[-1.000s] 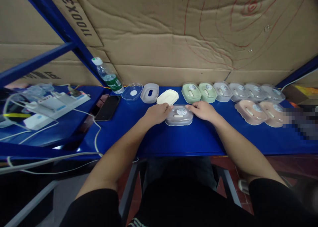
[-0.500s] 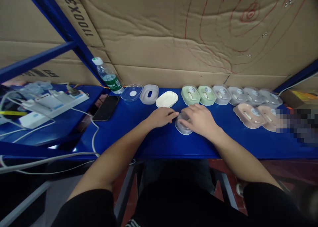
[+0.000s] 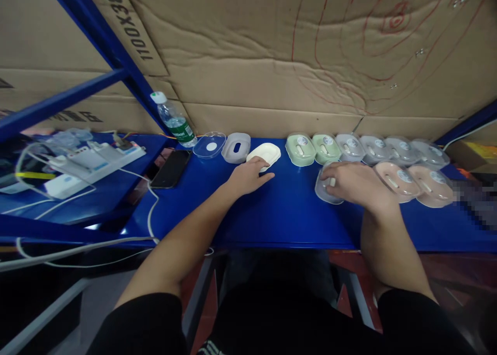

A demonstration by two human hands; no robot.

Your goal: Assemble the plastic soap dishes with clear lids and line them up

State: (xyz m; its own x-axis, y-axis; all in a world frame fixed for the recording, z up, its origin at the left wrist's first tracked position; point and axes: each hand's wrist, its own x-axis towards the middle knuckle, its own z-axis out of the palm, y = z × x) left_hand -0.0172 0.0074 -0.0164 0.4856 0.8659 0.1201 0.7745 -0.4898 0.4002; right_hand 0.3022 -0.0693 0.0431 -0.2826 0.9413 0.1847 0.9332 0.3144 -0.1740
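My right hand (image 3: 351, 184) is closed round a grey box with a clear lid (image 3: 325, 189), low over the blue table or on it. My left hand (image 3: 249, 178) has its thumb apart from the fingers, and the fingertips lie at the near edge of a cream oval tray (image 3: 267, 153). Left of that tray are a grey piece with a slot (image 3: 236, 148) and a clear lid with a round white sticker (image 3: 209, 145). Two green boxes (image 3: 301, 149) stand beyond my hands, with several grey boxes (image 3: 375, 149) to their right.
Two pink boxes (image 3: 433, 186) stand at the right. A water bottle (image 3: 178, 124) and a black phone (image 3: 171, 168) are at the left, beside white power strips (image 3: 93, 168) and cables. Cardboard (image 3: 240, 49) rises behind the table (image 3: 272, 220).
My right hand has moved to the right with the grey box. My left hand has come off that box's side and reached the cream tray.
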